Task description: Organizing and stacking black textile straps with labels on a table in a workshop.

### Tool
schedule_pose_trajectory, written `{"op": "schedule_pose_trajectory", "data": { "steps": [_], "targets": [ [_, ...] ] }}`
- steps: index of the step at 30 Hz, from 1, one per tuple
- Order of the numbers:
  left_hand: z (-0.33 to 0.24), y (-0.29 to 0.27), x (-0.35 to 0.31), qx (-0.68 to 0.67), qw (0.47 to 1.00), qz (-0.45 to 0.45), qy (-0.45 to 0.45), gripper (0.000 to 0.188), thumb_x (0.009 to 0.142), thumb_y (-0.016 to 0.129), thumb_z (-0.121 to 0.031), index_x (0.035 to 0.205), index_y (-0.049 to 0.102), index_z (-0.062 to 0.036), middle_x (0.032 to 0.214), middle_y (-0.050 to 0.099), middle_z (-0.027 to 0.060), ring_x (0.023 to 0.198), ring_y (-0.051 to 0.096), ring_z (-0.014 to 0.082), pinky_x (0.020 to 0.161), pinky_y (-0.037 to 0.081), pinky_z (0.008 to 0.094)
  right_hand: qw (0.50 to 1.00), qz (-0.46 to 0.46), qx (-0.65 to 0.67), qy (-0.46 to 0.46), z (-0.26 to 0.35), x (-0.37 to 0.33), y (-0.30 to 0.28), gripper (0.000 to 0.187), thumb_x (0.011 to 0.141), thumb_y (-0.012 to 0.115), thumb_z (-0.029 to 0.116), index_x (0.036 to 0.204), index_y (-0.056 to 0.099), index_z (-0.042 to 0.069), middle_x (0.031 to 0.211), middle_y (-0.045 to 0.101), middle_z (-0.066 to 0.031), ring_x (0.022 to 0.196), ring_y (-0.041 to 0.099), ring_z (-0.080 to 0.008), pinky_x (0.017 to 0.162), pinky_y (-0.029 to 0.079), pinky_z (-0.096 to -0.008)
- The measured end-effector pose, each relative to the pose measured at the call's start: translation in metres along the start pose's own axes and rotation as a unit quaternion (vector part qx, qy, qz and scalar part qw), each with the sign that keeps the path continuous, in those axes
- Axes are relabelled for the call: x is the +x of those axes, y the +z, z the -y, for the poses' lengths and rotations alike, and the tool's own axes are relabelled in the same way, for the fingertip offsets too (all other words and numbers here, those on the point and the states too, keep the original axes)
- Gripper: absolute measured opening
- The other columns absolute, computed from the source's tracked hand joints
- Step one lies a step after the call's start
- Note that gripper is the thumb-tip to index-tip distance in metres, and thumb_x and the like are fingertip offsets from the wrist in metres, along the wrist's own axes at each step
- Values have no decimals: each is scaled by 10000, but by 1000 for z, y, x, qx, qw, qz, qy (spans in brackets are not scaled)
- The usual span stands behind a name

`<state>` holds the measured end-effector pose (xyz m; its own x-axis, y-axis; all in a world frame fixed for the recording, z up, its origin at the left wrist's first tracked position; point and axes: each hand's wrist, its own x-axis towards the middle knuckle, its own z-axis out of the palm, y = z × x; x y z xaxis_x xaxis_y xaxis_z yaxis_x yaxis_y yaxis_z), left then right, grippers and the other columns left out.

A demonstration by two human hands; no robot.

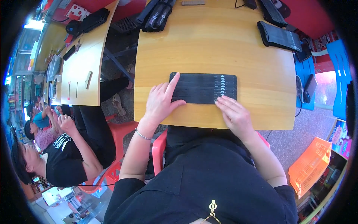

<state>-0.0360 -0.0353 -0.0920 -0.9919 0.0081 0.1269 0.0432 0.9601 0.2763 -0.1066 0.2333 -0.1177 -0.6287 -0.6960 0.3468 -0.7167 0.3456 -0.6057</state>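
Note:
A row of flat black strips (197, 88) lies side by side on the wooden table (209, 48) in front of me, forming a neat rectangle. Small white marks line up across the strips near their right end. My left hand (157, 102) is at the left end, its index finger stretched along the edge toward the far corner and its thumb spread at the near corner. With fingers stretched out, my right hand (237, 116) touches the near edge by the white marks. Neither hand grips anything.
More black strip bundles lie at the back left (158, 15) and far right (279, 36) of the table. An orange crate (311, 164) is at the lower right, near a blue chair (337, 78). A co-worker (71, 156) sits to my left beside another table (84, 74).

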Motion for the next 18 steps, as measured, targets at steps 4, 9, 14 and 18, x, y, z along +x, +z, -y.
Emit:
{"op": "schedule_pose_trajectory", "data": {
  "steps": [4,9,14,18],
  "targets": [
    [-5,-3,-5,-57,997,14,-54,740,691,785,-298,1323,467,-83,784,548,77,784,549,269,755,436,375,1000,4,-3,3,-1,0,0,274,772,629,-16,1038,683,27,1112,664,-93,1095,613,-240,942,503,-343],
    [5,7,-12,-120,991,-47,-32,335,695,775,-178,949,583,-77,781,552,74,783,545,272,740,434,372,1000,2,3,2,-1,1,1,271,773,629,-15,1035,684,25,1111,663,-97,1095,612,-242,941,503,-346],
    [4,9,-12,-126,989,-75,-27,188,707,751,-117,798,593,-75,770,551,62,780,542,272,728,432,373,1000,2,-1,5,-1,1,1,262,777,625,-17,1027,687,29,1098,668,-97,1089,616,-242,932,509,-346],
    [6,11,-12,-132,988,-69,-27,171,708,745,-103,780,593,-76,759,552,54,770,540,270,715,428,371,1000,0,5,11,0,2,0,260,775,625,-20,1023,688,29,1095,669,-97,1087,618,-242,930,510,-347]
  ]
}}
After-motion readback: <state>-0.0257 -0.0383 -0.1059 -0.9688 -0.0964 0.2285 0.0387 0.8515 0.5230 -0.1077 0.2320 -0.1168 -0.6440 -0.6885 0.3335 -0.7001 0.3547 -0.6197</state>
